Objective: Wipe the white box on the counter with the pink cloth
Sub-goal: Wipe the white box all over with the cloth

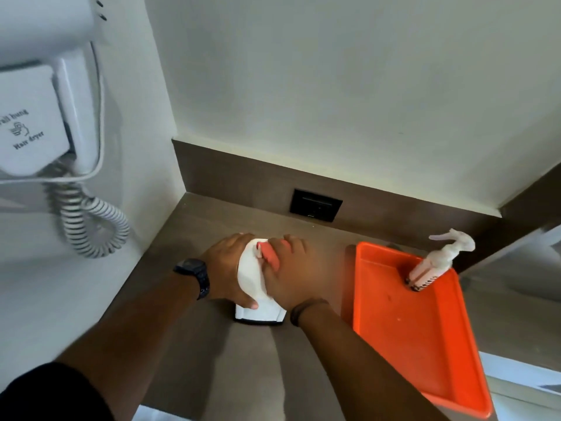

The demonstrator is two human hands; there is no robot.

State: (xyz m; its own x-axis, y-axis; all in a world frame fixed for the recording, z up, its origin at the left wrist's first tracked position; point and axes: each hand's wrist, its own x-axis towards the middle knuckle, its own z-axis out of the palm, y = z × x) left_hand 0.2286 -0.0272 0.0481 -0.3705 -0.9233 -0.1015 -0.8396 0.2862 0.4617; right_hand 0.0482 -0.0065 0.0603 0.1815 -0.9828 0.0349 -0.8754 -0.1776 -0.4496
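The white box stands on the brown counter in the middle of the view, a dark base showing at its near end. My left hand grips its left side, thumb on the near corner. My right hand lies over the right part of the box's top and presses the pink cloth against it. Only a small strip of the cloth shows between my fingers; the rest is hidden under my palm.
An orange tray lies on the counter right of the box, with a spray bottle leaning in its far corner. A black socket plate sits in the back panel. A white wall hair dryer with coiled cord hangs on the left.
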